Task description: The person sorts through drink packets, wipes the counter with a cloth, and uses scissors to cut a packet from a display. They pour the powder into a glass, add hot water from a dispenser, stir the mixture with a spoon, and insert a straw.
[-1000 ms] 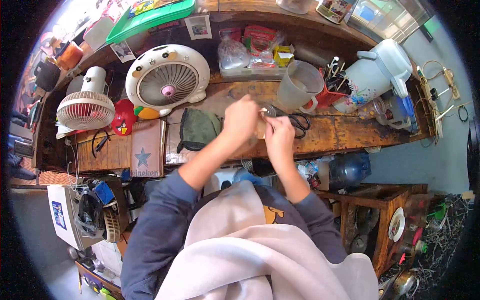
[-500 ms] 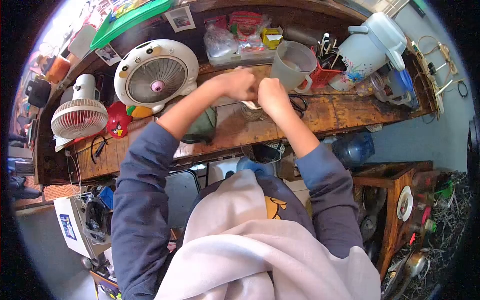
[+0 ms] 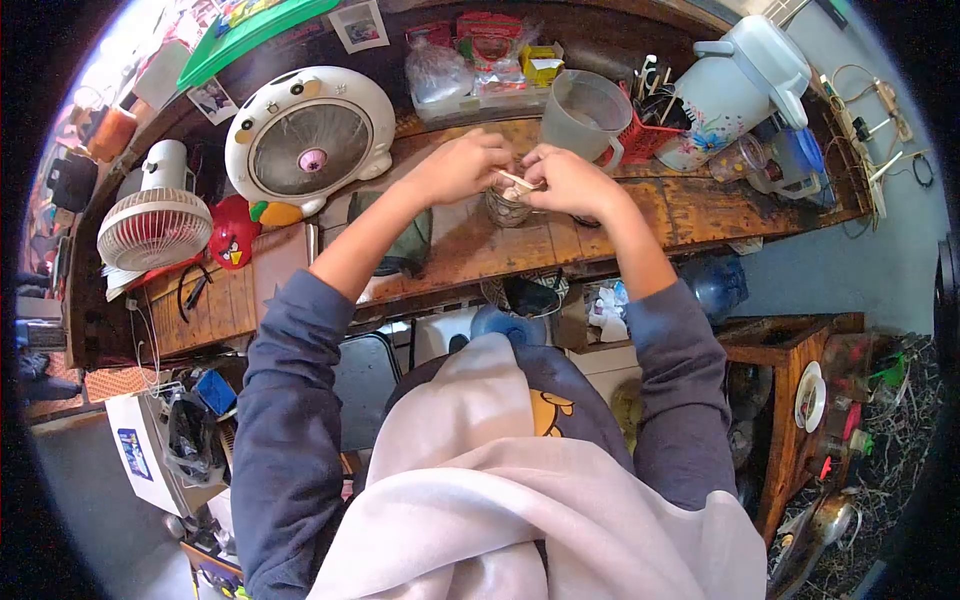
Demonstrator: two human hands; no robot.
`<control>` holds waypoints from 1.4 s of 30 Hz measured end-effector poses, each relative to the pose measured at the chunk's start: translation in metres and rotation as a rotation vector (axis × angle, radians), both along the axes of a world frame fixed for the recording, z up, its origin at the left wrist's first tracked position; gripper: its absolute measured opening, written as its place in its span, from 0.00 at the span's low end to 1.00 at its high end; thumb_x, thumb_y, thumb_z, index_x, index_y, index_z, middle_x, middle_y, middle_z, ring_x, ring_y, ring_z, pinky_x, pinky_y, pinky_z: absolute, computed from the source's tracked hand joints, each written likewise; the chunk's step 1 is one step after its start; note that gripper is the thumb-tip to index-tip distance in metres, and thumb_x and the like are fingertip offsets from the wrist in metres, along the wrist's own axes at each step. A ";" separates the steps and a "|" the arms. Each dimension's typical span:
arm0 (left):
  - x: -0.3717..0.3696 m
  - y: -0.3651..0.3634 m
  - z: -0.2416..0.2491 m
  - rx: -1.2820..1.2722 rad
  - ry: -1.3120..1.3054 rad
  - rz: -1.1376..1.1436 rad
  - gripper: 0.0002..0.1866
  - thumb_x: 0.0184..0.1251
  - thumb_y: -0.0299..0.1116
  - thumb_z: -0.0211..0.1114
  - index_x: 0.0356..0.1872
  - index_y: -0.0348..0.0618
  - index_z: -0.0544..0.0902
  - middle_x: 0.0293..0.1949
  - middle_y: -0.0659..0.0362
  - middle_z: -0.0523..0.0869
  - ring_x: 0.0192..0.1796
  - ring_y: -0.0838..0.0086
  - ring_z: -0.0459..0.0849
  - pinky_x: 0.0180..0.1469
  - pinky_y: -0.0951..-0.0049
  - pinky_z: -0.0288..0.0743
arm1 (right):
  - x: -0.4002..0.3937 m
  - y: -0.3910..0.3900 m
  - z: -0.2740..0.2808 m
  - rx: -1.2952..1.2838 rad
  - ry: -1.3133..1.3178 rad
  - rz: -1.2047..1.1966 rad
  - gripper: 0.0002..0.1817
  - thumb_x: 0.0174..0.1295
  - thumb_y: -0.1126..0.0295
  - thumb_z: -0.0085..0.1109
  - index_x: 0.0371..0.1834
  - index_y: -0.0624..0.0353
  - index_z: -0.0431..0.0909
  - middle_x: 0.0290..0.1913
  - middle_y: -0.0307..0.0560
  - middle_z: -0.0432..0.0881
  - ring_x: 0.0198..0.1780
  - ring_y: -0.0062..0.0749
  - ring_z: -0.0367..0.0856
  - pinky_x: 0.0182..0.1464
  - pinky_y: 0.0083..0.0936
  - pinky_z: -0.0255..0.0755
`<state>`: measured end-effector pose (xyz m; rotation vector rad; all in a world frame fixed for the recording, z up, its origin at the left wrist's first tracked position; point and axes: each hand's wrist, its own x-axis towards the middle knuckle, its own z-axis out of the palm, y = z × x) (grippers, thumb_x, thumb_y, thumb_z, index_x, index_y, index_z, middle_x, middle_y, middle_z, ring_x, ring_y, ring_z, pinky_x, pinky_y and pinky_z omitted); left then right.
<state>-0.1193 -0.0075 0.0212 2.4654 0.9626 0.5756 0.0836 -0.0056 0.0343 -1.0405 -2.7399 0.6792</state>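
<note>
Over the wooden table, my left hand (image 3: 466, 168) and my right hand (image 3: 572, 184) meet above a small glass jar (image 3: 508, 212). Between the fingertips is a thin pale strip (image 3: 517, 181), its exact kind too small to tell. My right hand pinches one end of it. The fingers of my left hand are curled together at the other side, and what they grip is partly hidden. Whitish material shows at the jar's mouth, just below the strip. Close behind my right hand stands a translucent plastic pitcher (image 3: 588, 112).
An animal-faced fan (image 3: 312, 135) and a smaller white fan (image 3: 157, 225) stand at the left. A dark green pouch (image 3: 405, 232) lies beside my left forearm. At the back right are a red basket (image 3: 655, 138) and a pale blue thermos (image 3: 740, 90).
My fists, closed side by side before, have loosened into pinches and moved slightly apart. The pale strip and the jar below now show more plainly.
</note>
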 end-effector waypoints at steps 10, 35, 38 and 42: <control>0.006 -0.005 -0.003 0.287 0.025 0.072 0.09 0.46 0.33 0.66 0.28 0.43 0.77 0.31 0.56 0.80 0.38 0.59 0.78 0.37 0.63 0.70 | -0.002 -0.014 -0.012 0.145 0.204 -0.169 0.08 0.47 0.70 0.61 0.30 0.61 0.78 0.36 0.49 0.77 0.39 0.44 0.76 0.42 0.32 0.70; 0.016 0.000 -0.004 0.145 0.065 0.202 0.11 0.43 0.40 0.67 0.25 0.45 0.82 0.21 0.52 0.80 0.28 0.56 0.80 0.30 0.61 0.72 | -0.005 -0.018 -0.016 0.259 0.430 -0.350 0.06 0.49 0.72 0.60 0.31 0.59 0.77 0.26 0.50 0.74 0.31 0.45 0.74 0.34 0.33 0.67; 0.019 -0.004 0.007 0.109 0.112 0.292 0.11 0.44 0.40 0.67 0.24 0.44 0.81 0.21 0.52 0.80 0.28 0.56 0.80 0.30 0.60 0.71 | -0.006 -0.018 -0.018 0.260 0.455 -0.360 0.06 0.50 0.72 0.59 0.31 0.59 0.77 0.27 0.51 0.74 0.31 0.45 0.74 0.34 0.33 0.67; 0.019 -0.003 0.001 0.093 0.091 0.265 0.11 0.45 0.41 0.67 0.24 0.44 0.80 0.20 0.53 0.80 0.29 0.57 0.80 0.29 0.61 0.71 | -0.005 -0.019 -0.018 0.306 0.449 -0.340 0.06 0.51 0.73 0.57 0.33 0.59 0.77 0.28 0.50 0.73 0.32 0.46 0.74 0.34 0.33 0.67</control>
